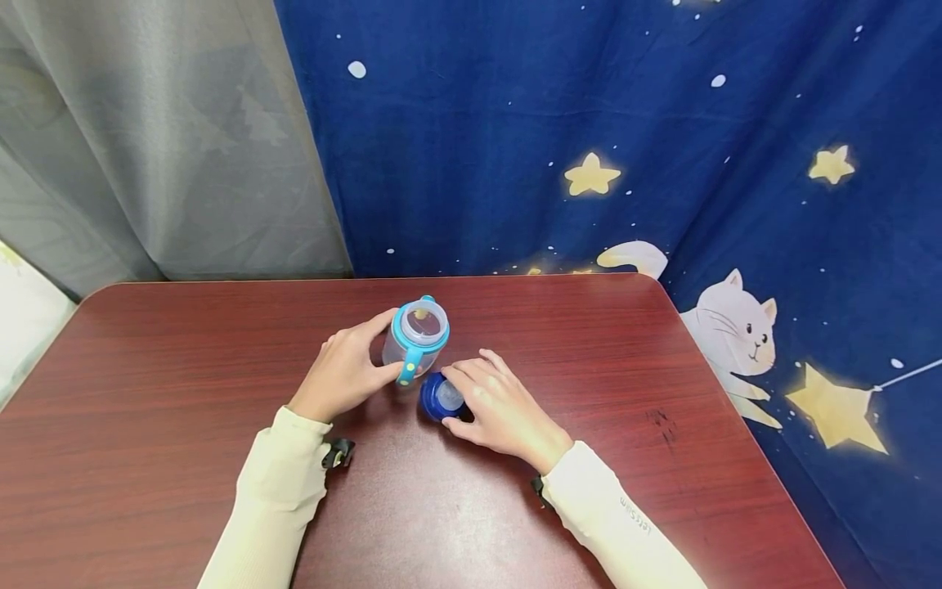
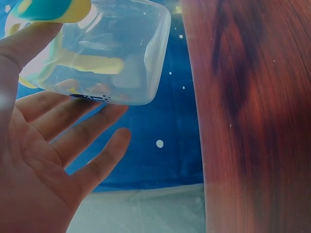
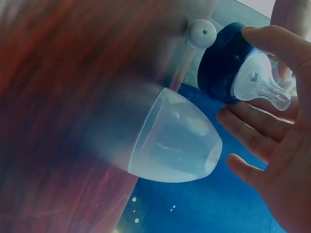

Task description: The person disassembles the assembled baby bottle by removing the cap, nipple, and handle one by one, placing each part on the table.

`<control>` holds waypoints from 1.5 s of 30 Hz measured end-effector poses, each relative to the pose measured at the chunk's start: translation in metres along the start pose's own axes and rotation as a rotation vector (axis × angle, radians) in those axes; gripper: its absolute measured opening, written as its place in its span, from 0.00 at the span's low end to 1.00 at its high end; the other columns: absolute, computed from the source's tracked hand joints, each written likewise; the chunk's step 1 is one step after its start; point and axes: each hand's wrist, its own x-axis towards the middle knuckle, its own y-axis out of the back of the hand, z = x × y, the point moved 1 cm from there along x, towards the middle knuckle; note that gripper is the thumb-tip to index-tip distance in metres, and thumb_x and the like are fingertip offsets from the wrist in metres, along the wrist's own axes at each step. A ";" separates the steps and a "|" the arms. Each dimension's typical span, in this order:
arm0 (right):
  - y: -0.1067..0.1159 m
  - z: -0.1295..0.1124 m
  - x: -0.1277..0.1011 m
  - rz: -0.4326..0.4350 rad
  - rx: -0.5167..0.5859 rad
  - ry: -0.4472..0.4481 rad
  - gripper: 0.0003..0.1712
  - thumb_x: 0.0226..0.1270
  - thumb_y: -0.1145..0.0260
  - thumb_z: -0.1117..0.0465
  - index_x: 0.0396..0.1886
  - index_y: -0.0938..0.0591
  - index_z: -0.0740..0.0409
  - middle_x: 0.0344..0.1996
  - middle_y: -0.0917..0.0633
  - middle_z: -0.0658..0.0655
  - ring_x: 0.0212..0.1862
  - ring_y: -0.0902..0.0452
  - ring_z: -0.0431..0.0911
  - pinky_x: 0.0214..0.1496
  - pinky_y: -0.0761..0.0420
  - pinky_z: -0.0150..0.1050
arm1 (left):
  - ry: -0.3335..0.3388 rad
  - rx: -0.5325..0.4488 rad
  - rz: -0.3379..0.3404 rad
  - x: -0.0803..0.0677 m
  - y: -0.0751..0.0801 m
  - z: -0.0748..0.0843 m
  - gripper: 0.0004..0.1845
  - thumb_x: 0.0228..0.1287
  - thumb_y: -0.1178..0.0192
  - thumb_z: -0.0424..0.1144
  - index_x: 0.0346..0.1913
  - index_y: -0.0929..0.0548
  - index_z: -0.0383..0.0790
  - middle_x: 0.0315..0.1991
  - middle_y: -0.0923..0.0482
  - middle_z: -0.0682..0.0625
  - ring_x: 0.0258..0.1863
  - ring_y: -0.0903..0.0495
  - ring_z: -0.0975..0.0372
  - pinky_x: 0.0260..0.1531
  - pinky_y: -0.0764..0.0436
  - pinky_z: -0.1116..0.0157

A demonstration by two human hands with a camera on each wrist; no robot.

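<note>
My left hand (image 1: 346, 370) holds a clear baby bottle (image 2: 131, 53) with turquoise-and-yellow handles, thumb at one handle and fingers along the far side. Its round open mouth (image 1: 424, 322) faces up in the head view. With thumb and fingertips, my right hand (image 1: 508, 406) grips a dark blue bottle collar (image 3: 221, 63). A clear nipple (image 3: 260, 82) sticks out of the collar toward the palm. Just beyond the collar shows a small white round piece (image 3: 201, 34) with a hole. Below the right fingers stands a translucent dome-shaped cap (image 3: 177, 141), hidden by the hand in the head view.
Both hands are over a reddish-brown wooden table (image 1: 184, 368) with rounded far corners. Behind its far edge hang a grey curtain (image 1: 184, 147) and a blue curtain (image 1: 471, 147) printed with stars and a cat.
</note>
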 end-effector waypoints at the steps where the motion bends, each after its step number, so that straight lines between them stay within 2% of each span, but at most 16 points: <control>1: 0.000 -0.001 0.000 -0.005 0.002 0.003 0.35 0.55 0.24 0.48 0.58 0.21 0.62 0.51 0.17 0.56 0.55 0.23 0.49 0.70 0.36 0.54 | -0.001 -0.002 0.000 0.000 0.000 0.000 0.38 0.52 0.27 0.42 0.68 0.26 0.45 0.54 0.17 0.48 0.44 0.17 0.55 0.38 0.21 0.51; 5: 0.000 -0.008 0.000 -0.020 0.008 0.027 0.35 0.55 0.24 0.47 0.58 0.21 0.62 0.51 0.18 0.55 0.55 0.23 0.49 0.70 0.36 0.53 | -0.006 -0.004 0.001 0.000 0.000 0.000 0.38 0.52 0.27 0.42 0.69 0.26 0.45 0.54 0.17 0.48 0.44 0.16 0.55 0.38 0.21 0.50; 10: -0.002 -0.017 -0.001 -0.079 0.009 0.067 0.34 0.55 0.25 0.46 0.57 0.20 0.60 0.51 0.18 0.54 0.55 0.23 0.49 0.70 0.36 0.53 | -0.010 0.009 0.006 0.000 0.000 0.000 0.38 0.52 0.27 0.43 0.68 0.26 0.45 0.53 0.16 0.48 0.43 0.16 0.55 0.36 0.21 0.51; 15: -0.005 -0.022 -0.002 -0.134 -0.039 0.093 0.34 0.55 0.25 0.44 0.56 0.20 0.58 0.49 0.18 0.52 0.54 0.23 0.48 0.69 0.34 0.52 | -0.007 0.006 0.000 0.000 0.000 0.000 0.37 0.52 0.27 0.42 0.68 0.26 0.45 0.53 0.16 0.48 0.43 0.16 0.56 0.37 0.21 0.51; 20: -0.007 -0.023 -0.003 -0.145 -0.068 0.112 0.34 0.53 0.24 0.43 0.55 0.19 0.58 0.47 0.17 0.51 0.51 0.23 0.48 0.67 0.32 0.47 | 0.000 0.001 -0.009 0.000 0.000 0.001 0.38 0.53 0.27 0.43 0.69 0.26 0.43 0.54 0.17 0.47 0.45 0.16 0.55 0.39 0.21 0.50; 27: -0.008 -0.024 -0.003 -0.151 -0.040 0.104 0.36 0.52 0.24 0.44 0.57 0.21 0.57 0.50 0.17 0.51 0.56 0.24 0.47 0.67 0.32 0.45 | -0.004 0.003 -0.005 0.000 0.000 0.001 0.38 0.52 0.26 0.43 0.68 0.26 0.43 0.54 0.17 0.47 0.44 0.16 0.54 0.39 0.21 0.50; 38: -0.008 -0.024 -0.004 -0.188 -0.028 0.076 0.35 0.54 0.24 0.43 0.59 0.22 0.55 0.51 0.17 0.50 0.57 0.24 0.46 0.67 0.34 0.41 | -0.012 0.007 -0.001 0.000 -0.001 0.000 0.38 0.52 0.26 0.45 0.68 0.26 0.45 0.53 0.16 0.49 0.43 0.16 0.56 0.39 0.21 0.51; 42: -0.005 -0.022 -0.002 -0.207 0.015 0.047 0.37 0.56 0.26 0.41 0.61 0.23 0.55 0.53 0.18 0.50 0.59 0.26 0.46 0.67 0.33 0.43 | -0.015 0.002 -0.004 0.002 -0.001 -0.001 0.38 0.51 0.26 0.45 0.68 0.25 0.46 0.52 0.16 0.49 0.43 0.16 0.56 0.38 0.22 0.51; 45: 0.001 -0.017 0.000 -0.186 0.069 0.000 0.36 0.58 0.28 0.38 0.59 0.22 0.54 0.50 0.18 0.49 0.56 0.25 0.45 0.63 0.30 0.45 | -0.023 -0.003 -0.005 0.003 -0.002 -0.001 0.38 0.51 0.26 0.45 0.68 0.25 0.46 0.52 0.16 0.49 0.44 0.16 0.56 0.38 0.22 0.51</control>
